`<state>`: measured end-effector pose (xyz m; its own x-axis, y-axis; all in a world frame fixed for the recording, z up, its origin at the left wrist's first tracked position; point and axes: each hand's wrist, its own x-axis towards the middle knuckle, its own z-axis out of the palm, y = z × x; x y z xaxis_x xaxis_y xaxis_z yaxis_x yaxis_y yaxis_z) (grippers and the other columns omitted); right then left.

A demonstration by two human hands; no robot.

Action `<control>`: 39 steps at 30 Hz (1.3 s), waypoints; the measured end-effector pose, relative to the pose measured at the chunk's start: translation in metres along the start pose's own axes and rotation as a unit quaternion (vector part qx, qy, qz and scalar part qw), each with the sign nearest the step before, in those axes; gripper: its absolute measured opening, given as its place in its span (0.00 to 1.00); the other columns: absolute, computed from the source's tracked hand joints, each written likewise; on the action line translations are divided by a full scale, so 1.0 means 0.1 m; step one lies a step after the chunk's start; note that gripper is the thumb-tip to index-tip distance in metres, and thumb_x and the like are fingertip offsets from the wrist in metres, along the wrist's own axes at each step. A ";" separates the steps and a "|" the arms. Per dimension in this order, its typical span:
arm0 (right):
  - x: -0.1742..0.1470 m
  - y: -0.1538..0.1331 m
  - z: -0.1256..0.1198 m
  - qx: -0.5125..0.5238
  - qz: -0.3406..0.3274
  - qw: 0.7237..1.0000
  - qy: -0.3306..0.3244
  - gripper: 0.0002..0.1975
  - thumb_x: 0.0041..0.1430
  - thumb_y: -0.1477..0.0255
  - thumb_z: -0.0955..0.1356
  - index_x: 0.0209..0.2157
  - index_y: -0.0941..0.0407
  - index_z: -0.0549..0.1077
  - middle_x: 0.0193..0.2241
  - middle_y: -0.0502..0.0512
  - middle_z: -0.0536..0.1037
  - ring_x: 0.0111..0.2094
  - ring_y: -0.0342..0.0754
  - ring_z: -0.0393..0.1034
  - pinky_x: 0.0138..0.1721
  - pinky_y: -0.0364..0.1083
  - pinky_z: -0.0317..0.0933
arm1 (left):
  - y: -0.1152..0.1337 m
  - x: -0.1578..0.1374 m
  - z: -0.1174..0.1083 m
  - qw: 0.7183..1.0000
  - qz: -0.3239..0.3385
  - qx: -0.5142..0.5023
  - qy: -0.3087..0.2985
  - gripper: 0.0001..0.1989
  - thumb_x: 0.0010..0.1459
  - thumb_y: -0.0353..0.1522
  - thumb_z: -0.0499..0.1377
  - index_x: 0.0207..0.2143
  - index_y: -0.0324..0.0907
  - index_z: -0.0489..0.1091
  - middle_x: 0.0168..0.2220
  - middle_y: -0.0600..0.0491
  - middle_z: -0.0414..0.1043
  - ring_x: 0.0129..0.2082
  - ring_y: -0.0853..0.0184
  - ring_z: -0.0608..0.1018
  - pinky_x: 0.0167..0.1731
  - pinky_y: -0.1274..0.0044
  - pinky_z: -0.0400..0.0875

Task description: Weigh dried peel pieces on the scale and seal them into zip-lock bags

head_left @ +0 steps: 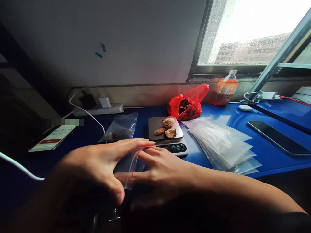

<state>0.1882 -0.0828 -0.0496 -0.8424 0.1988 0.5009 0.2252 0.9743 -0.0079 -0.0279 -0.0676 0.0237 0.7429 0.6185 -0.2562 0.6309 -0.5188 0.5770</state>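
Observation:
A clear zip bag with a red closure strip hangs between my two hands in front of the scale. My left hand arches over it from the left, fingers stretched and thumb apart, fingertips by the bag's top edge. From the other side my right hand has its fingers at the bag's mouth; its lower part is dark and blurred. Behind them a kitchen scale carries several dried mushroom pieces. My right hand covers part of its button panel.
Left lie a filled clear bag, a lit phone, a white cable and a power strip. Behind the scale stands a red plastic bag of dark pieces. Right are stacked clear bags, a drink bottle and a dark phone.

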 end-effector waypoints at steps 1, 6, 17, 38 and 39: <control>0.00 0.01 -0.03 0.006 0.003 1.000 0.008 0.27 0.60 0.57 0.68 0.59 0.51 0.69 0.54 0.65 0.68 0.56 0.57 0.63 0.52 0.55 0.64 | 0.00 0.00 0.00 1.000 0.000 -0.005 0.011 0.57 0.35 0.44 0.76 0.67 0.53 0.54 0.66 0.47 0.60 0.63 0.46 0.66 0.58 0.64 0.67; -0.01 0.13 -0.26 -0.014 0.071 0.994 0.086 0.15 0.63 0.64 0.66 0.46 0.59 0.73 0.43 0.63 0.75 0.45 0.52 0.69 0.45 0.51 0.66 | -0.14 -0.05 -0.09 0.994 0.049 -0.042 0.094 0.45 0.48 0.40 0.70 0.67 0.54 0.56 0.65 0.48 0.62 0.62 0.50 0.69 0.56 0.68 0.70; -0.24 0.56 -0.50 -0.119 0.247 0.957 -0.097 0.17 0.58 0.85 0.64 0.48 0.61 0.71 0.48 0.64 0.76 0.50 0.53 0.70 0.49 0.50 0.66 | -0.25 -0.04 -0.17 0.987 0.062 -0.075 0.125 0.43 0.51 0.42 0.68 0.66 0.54 0.55 0.68 0.46 0.56 0.64 0.46 0.65 0.45 0.69 0.78; 0.36 0.88 -0.59 -0.097 0.143 0.940 -0.295 0.05 0.60 0.73 0.69 0.39 0.56 0.73 0.35 0.56 0.79 0.45 0.55 0.67 0.41 0.49 0.60 | -0.39 0.12 -0.09 0.987 0.080 -0.071 0.117 0.38 0.54 0.44 0.66 0.64 0.49 0.57 0.66 0.44 0.59 0.64 0.49 0.65 0.56 0.62 0.68; 0.38 0.88 -0.58 -0.092 0.148 0.935 -0.308 0.05 0.60 0.73 0.68 0.39 0.56 0.72 0.34 0.56 0.79 0.43 0.54 0.67 0.39 0.49 0.60 | -0.39 0.12 -0.09 0.987 0.081 -0.070 0.119 0.38 0.54 0.44 0.66 0.64 0.49 0.57 0.66 0.44 0.59 0.64 0.49 0.65 0.55 0.63 0.70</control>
<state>0.2048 0.0039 0.0188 -0.8394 0.5354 -0.0931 0.5259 0.8435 0.1092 -0.0454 -0.0344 0.0056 0.7477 0.6635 0.0274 0.4589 -0.5462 0.7007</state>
